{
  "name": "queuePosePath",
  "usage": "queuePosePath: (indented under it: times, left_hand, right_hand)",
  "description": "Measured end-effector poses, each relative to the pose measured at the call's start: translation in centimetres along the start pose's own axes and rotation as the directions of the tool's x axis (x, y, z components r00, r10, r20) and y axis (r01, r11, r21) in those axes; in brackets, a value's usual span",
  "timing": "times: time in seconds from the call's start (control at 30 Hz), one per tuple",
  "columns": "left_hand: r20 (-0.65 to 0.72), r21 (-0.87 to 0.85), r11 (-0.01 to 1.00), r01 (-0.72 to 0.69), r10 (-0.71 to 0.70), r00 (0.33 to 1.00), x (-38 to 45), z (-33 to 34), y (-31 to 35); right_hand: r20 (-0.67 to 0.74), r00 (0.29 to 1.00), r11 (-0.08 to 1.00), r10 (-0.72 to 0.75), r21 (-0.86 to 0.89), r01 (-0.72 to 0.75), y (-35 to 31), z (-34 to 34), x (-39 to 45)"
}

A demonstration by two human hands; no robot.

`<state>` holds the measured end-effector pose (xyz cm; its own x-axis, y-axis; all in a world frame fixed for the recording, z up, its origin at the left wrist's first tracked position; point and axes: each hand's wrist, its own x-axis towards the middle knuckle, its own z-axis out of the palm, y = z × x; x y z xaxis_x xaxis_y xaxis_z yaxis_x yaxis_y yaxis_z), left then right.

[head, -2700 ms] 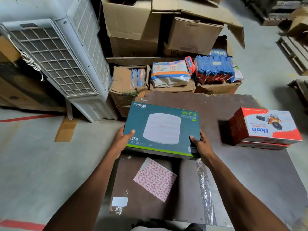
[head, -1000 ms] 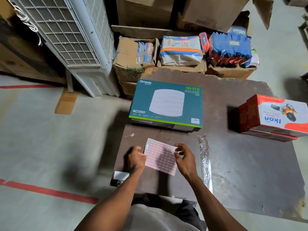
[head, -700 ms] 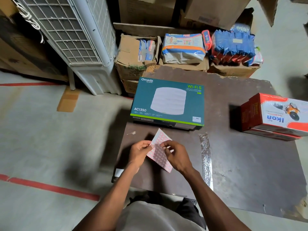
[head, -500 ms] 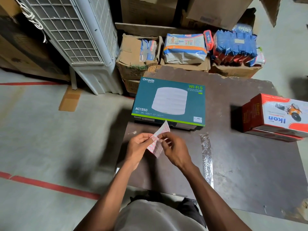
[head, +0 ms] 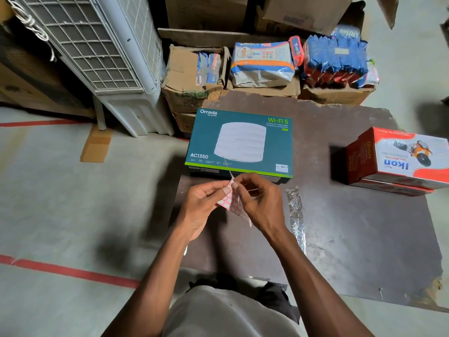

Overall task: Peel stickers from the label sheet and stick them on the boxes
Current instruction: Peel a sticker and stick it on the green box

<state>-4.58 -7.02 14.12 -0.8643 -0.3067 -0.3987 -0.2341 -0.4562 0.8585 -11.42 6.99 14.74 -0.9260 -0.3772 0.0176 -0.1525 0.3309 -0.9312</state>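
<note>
- Holding the label sheet [head: 230,203] up off the worktop [head: 352,229] between both hands, I keep it just in front of the teal box [head: 240,142], so a peeled sticker has only a short way to go.
- My left hand [head: 204,203] pinches the sheet's upper corner, thumb on top and fingers curled under, which I judge steadies it against the pull.
- My right hand [head: 260,200] has its fingertips closed on the same corner, seemingly picking at a sticker edge; whether one has lifted is too small to tell.
- The sheet hangs tilted, its red-outlined grid facing me so I can see which sticker I work at.
- The teal box lies flat, printed face up, near the worktop's far edge, a ready surface for a label.
- The red box [head: 398,159] sits well apart at the right, stacked on another like it, probably waiting its turn.
- A crinkled plastic strip [head: 295,215] lies just beside my right wrist.
</note>
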Motion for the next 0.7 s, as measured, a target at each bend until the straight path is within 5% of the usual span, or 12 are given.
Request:
queuePosePath:
  times: [0.7]
  left_hand:
    - [0.003,0.157,0.961,-0.227,0.23,0.973,0.2,1.2,1.7]
  right_hand:
    - [-0.001,0.998,0.991,-0.062,0.115,0.062,-2.7,-2.2,-0.3]
